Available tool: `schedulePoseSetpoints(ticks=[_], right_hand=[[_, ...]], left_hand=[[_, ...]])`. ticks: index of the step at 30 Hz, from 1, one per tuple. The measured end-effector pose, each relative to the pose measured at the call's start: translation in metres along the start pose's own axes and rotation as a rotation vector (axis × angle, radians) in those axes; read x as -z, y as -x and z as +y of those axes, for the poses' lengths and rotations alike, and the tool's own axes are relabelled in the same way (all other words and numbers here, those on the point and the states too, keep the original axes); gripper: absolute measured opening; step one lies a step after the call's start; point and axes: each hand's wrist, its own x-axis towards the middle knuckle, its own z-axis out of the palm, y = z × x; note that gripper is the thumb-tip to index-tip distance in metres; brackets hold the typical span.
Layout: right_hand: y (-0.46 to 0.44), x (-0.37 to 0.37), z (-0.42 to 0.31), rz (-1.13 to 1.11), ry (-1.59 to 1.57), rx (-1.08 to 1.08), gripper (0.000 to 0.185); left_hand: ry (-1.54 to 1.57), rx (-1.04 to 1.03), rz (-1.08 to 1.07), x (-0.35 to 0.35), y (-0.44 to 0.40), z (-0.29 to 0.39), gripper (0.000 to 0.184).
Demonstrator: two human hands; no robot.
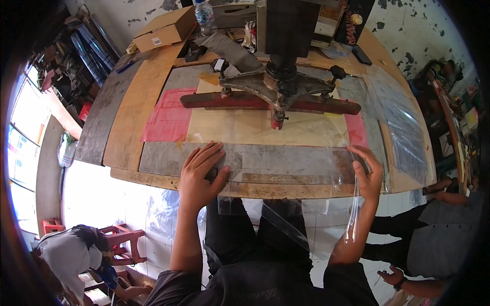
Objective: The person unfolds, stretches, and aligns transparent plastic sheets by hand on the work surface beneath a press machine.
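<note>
Clear film (355, 204) spans the counter (153, 177) btwn both hands, its near part hanging over the front edge; L hand (200, 171) lies palm-down, fingers lightly spread, prob. to keep it flat. R hand (368, 171) curls at the film's R side, thumb & index apart, seemingly to steady it; can't tell if any film's pinched.

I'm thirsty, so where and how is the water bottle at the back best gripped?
Probably wrap a hand round the bottle at mid-body, from the near side: it stands, its wall is rounded, and the cardboard box crowds its left.
</note>
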Motion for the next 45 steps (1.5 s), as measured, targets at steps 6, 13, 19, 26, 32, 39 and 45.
schedulePoseSetpoints(ticks=[6,13,19,26,32,39,45], right_hand=[[-0.0002,0.0010,0.0013,-0.006,0.010,0.000,0.039],[-0.0009,0.0005,0.0029,-0.009,0.009,-0.001,0.040],[-0.0011,0.0002,0.0035,-0.006,-0.002,0.012,0.038],[-0.0016,0.0007,0.0040,-0.014,-0.012,-0.002,0.036],[-0.0009,0.0010,0.0029,-0.028,0.015,-0.005,0.035],[-0.0017,0.0010,0.0019,-0.058,0.045,0.064,0.032],[-0.0046,0.0028,0.0051,-0.087,0.055,0.106,0.039]], left_hand=[[-0.012,0.011,-0.006,0.0002,-0.0006,0.0006,0.037],[-0.011,0.007,0.000,0.0008,-0.0010,0.0010,0.036],[0.001,0.001,0.010,0.0001,-0.0015,-0.0006,0.035],[-0.005,-0.002,0.018,0.0013,-0.0027,0.0014,0.035],[0.021,0.011,0.017,0.0025,-0.0006,0.0027,0.035],[0.034,-0.024,0.052,0.0037,0.0007,0.0039,0.033],[0.016,-0.052,0.068,0.0041,0.0014,-0.0003,0.032]])
